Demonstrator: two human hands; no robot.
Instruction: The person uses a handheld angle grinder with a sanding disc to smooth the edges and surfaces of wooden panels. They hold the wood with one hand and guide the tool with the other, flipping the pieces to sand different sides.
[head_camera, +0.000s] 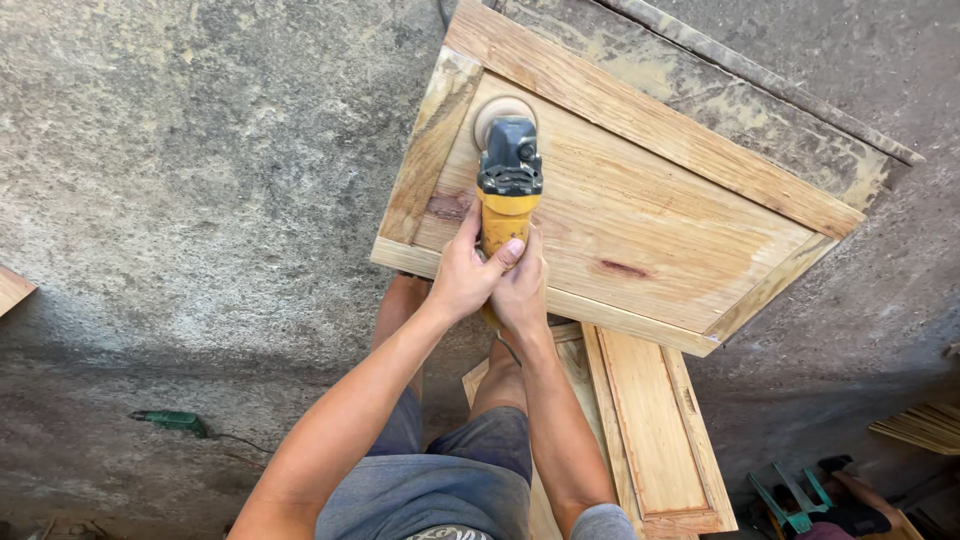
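Gripping yellow sander (508, 190), left hand (463, 275), right hand (520, 290), wooden panel (640, 220)

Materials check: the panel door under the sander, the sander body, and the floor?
Panel door: looks like solid bare wood, with visible grain, reddish knots, and a pale unfinished surface. Sander, gripped by the left hand and right hand: yellow body with a dark head, probably moulded plastic; its round pad looks dusty tan, material unclear. Floor: rough, mottled grey, likely concrete.
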